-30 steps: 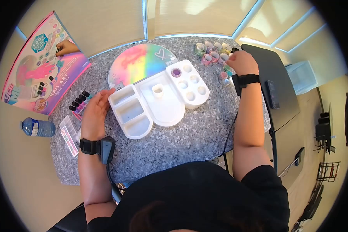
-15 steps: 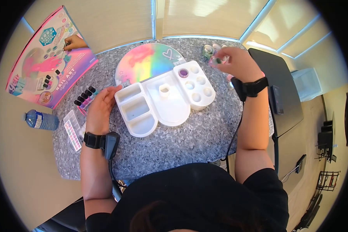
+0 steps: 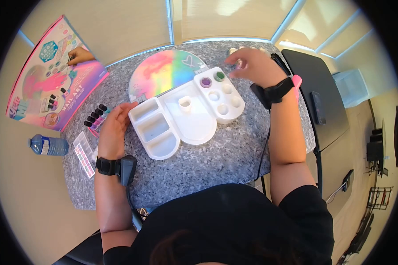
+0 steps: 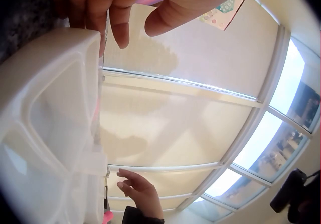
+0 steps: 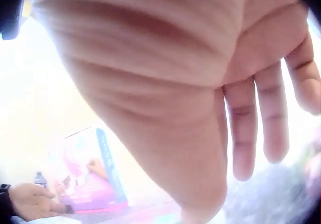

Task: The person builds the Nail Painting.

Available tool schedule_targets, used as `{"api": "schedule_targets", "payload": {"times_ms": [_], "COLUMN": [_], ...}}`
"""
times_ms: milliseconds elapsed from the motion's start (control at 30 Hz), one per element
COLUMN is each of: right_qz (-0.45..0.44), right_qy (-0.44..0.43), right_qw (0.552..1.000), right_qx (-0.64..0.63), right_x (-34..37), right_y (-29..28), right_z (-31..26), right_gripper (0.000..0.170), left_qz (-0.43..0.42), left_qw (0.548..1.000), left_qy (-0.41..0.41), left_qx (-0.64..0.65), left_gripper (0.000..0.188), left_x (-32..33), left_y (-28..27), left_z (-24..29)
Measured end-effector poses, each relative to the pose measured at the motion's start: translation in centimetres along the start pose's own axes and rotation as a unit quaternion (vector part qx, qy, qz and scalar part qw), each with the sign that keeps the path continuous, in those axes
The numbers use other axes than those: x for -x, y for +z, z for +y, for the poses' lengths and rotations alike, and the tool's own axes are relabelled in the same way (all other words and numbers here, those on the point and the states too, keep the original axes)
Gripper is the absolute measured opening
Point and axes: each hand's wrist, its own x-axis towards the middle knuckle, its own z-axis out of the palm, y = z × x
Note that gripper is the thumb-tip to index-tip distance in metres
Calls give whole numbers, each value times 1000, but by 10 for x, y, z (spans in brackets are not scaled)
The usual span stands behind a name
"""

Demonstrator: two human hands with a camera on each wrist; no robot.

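Note:
A white molded tray lies on the speckled table, with three compartments at left, a raised holder in the middle and round wells at right. A purple glitter pot and a green glitter pot sit in two upper wells. My left hand rests beside the tray's left edge, fingers extended along its upper corner. Just beyond the wells my right hand hovers, thumb and fingers apart; in the right wrist view its fingers hang loosely with nothing between them. It hides most of the pots behind it.
Behind the tray is a rainbow round panel. Nail polish bottles and a sticker case lie left, near a standing nail art box and a water bottle. A black side table holds a phone at right.
My right hand picked up the green pot from the group at the back right, brought it to the tray and let it go in a well. My left hand stayed by the tray.

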Motion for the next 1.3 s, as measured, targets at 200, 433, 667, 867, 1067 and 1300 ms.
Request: {"api": "schedule_targets", "payload": {"times_ms": [200, 433, 667, 867, 1067, 1300], "right_qz": [12, -22, -14, -2, -9, -8], "right_qy": [193, 238, 186, -63, -104, -69], "right_qw": [976, 964, 973, 992, 994, 996], "right_qx": [102, 120, 136, -112, 12, 54], "right_x": [35, 56, 50, 46, 42, 47], "right_y": [-29, -11, -5, 19, 48, 53], "right_z": [47, 58, 44, -47, -61, -67], "right_gripper": [36, 30, 29, 19, 26, 27], "left_qz": [2, -9, -16, -20, -1, -7], "left_qw": [1000, 1000, 999, 1000, 1000, 1000], "left_qy": [-6, 1, 10, 12, 4, 1], "left_qx": [8, 9, 27, 21, 17, 2], "left_gripper": [44, 43, 43, 43, 42, 45], "left_x": [0, -1, -1, -3, 0, -1], "left_y": [-3, -5, -8, -7, 0, -1], "left_z": [2, 0, -3, -3, 2, 2]}}
